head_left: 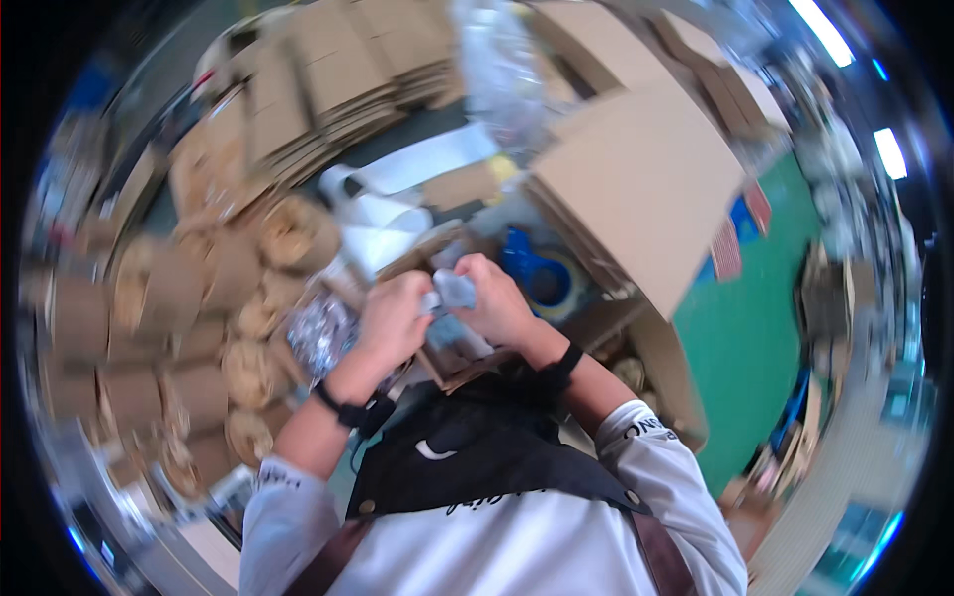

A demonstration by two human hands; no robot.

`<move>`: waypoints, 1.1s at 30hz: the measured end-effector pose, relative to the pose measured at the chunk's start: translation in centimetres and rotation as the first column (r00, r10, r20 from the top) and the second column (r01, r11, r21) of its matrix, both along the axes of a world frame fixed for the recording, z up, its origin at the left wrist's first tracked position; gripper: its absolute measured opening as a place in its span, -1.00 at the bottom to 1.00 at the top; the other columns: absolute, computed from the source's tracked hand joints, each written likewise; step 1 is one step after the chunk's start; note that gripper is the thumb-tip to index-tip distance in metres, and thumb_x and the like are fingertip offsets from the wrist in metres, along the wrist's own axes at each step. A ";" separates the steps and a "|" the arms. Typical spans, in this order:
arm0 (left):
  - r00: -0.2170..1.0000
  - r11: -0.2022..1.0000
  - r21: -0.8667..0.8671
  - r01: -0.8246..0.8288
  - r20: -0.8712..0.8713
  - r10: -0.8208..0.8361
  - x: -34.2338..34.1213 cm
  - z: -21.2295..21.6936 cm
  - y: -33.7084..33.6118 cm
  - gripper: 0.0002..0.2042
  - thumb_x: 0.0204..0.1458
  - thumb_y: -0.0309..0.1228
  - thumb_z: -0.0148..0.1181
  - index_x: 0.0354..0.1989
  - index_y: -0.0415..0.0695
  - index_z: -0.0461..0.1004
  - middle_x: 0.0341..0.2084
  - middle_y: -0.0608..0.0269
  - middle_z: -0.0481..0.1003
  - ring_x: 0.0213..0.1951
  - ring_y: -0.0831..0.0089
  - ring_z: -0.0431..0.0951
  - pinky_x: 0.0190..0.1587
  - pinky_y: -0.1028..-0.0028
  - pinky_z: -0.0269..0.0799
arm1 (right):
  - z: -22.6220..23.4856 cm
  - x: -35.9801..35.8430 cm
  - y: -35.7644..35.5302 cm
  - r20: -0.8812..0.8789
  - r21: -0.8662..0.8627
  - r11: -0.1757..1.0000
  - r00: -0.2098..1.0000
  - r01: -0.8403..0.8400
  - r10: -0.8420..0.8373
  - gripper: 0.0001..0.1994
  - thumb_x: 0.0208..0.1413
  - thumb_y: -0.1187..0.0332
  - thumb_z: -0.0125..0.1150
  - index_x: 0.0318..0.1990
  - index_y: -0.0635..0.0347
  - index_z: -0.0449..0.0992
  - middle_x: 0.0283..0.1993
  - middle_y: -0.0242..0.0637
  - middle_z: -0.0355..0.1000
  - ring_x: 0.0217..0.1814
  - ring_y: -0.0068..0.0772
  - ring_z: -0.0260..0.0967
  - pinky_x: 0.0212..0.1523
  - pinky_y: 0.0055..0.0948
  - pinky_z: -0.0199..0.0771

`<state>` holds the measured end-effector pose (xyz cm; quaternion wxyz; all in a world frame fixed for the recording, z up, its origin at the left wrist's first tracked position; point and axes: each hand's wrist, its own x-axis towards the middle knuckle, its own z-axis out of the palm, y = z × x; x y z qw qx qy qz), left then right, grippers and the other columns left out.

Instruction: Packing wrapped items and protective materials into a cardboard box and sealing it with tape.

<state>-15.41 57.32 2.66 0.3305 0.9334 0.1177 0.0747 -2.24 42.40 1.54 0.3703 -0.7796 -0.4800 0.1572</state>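
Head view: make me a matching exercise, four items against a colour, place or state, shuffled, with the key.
Column 1
1. Right hand
2. Tape dispenser
3. Crinkled plastic bag
4. Floor

Column 2
A. Green
B. Left of the left hand
C. Gripping a small pale piece
D. Blue

Pairs: 1-C, 2-D, 3-B, 4-A

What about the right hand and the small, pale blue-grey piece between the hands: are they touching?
Touching. The head view shows the right hand gripping the edge of the small, pale blue-grey piece, no gap visible.
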 end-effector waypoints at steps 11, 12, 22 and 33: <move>0.802 0.018 -0.932 -0.363 -0.322 -0.504 5.8 1.9 -14.3 -0.66 0.09 -0.41 0.23 0.01 -0.28 0.41 -0.16 0.24 0.53 -0.14 0.54 0.54 -0.04 0.51 0.44 | 3.5 -4.2 -26.2 -0.892 -0.286 0.526 -0.423 0.801 0.158 -0.54 0.08 0.20 0.29 0.09 0.19 0.37 -0.05 -0.20 0.46 -0.01 -0.32 0.46 -0.11 -0.34 0.56; 0.758 0.102 -0.914 -0.393 -0.385 -0.527 6.6 1.7 -16.5 -0.69 0.13 -0.40 0.18 0.01 -0.29 0.41 -0.19 0.25 0.54 -0.17 0.56 0.55 -0.07 0.53 0.45 | -0.2 -3.0 -28.8 -0.924 -0.355 0.554 -0.371 0.753 -0.089 -0.60 0.06 0.27 0.30 0.03 0.19 0.39 -0.14 -0.25 0.48 -0.15 -0.35 0.50 -0.23 -0.31 0.60; 0.625 0.446 -0.837 -0.317 -0.538 -0.566 12.6 -3.1 -28.5 -0.73 0.16 -0.24 0.17 -0.10 -0.16 0.48 -0.37 0.47 0.54 -0.51 0.81 0.36 -0.47 0.76 0.25 | -21.1 9.0 -32.6 -0.230 -0.246 0.637 0.594 0.731 -0.771 -0.45 -0.07 0.10 0.32 -0.08 0.45 0.43 -0.12 0.12 0.48 -0.05 0.10 0.44 -0.06 -0.19 0.43; 0.570 0.352 -0.934 -0.051 -0.317 -0.758 11.3 -7.5 -32.2 -0.23 0.20 -0.12 0.06 0.39 -0.19 -0.25 0.23 0.07 0.20 0.23 0.32 0.24 0.18 0.33 0.27 | -13.7 2.4 -39.8 -0.660 -0.535 0.693 0.272 0.483 -0.700 -0.51 -0.08 0.24 0.40 -0.05 0.40 0.43 -0.18 -0.17 0.51 -0.20 -0.38 0.48 -0.20 -0.36 0.48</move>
